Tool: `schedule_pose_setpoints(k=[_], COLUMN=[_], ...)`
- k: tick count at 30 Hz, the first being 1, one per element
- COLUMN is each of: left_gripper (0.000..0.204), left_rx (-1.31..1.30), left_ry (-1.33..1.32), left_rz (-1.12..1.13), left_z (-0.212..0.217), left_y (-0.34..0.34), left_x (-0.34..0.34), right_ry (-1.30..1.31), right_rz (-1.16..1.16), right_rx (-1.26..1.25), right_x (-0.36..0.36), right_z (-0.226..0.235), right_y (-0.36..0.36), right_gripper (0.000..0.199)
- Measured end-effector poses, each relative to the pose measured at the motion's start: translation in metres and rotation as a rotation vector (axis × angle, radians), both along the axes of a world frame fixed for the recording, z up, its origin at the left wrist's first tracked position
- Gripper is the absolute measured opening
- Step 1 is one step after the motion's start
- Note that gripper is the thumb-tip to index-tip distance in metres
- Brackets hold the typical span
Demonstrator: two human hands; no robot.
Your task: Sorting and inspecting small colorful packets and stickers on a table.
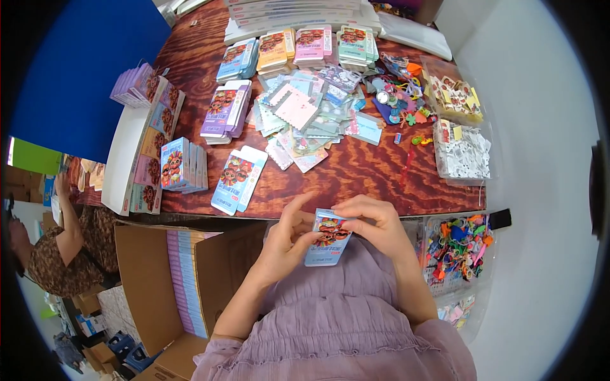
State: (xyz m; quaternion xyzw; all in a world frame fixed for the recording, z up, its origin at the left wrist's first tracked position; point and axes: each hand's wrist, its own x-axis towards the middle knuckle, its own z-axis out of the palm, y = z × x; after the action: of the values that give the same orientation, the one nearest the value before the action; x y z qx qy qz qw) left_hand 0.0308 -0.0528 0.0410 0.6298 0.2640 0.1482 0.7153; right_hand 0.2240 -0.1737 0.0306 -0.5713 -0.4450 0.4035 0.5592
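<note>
Just in front of the table's near edge, above my lap, I hold a small light-blue printed carton [324, 255] with both hands. My left hand [284, 240] grips its left side, thumb across the printed face. At the upper right edge my right hand [376, 221] pinches the carton near its top end. Whether anything is inside it I cannot tell. On the table ahead and to the left lies a flat, unfolded blue carton [236, 181]. Beside that stand several formed blue cartons [183, 166] in a row.
Carton stacks, purple [223, 113] and blue [237, 60] among them, surround a heap of cards [295, 108]. Right are small toys [397, 98], a tray of white pieces [464, 152] and a bin of colourful trinkets [459, 247]. A cardboard box [143, 267] stands lower left; a person [60, 254] works beyond.
</note>
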Motion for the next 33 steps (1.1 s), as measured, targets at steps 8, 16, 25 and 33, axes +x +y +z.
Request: schedule_pose_setpoints(k=[8,16,25,33], left_gripper=[0.056,0.096,0.076,0.075], left_rx=[0.211,0.181,0.041,0.133], left_ry=[0.001,-0.259,-0.2,-0.039], left_rz=[-0.141,0.148,0.341,0.429], left_z=[-0.015,-0.017,-0.019,-0.02], left_y=[0.009,0.027,0.04,0.046], left_x=[-0.003,0.0,-0.023,-0.041], right_ry=[0.102,0.843,-1.09,-1.191], right_rz=[-0.079,-0.139,-0.389,-0.396], right_rx=[-0.023,-0.086,-0.043,-0.087], right_x=[-0.011,-0.038,0.013,0.033], right_z=[-0.008,-0.003,-0.012,-0.008], right_y=[-0.001,0.069,0.194,0.176], right_gripper=[0.019,0.019,0.028,0.018])
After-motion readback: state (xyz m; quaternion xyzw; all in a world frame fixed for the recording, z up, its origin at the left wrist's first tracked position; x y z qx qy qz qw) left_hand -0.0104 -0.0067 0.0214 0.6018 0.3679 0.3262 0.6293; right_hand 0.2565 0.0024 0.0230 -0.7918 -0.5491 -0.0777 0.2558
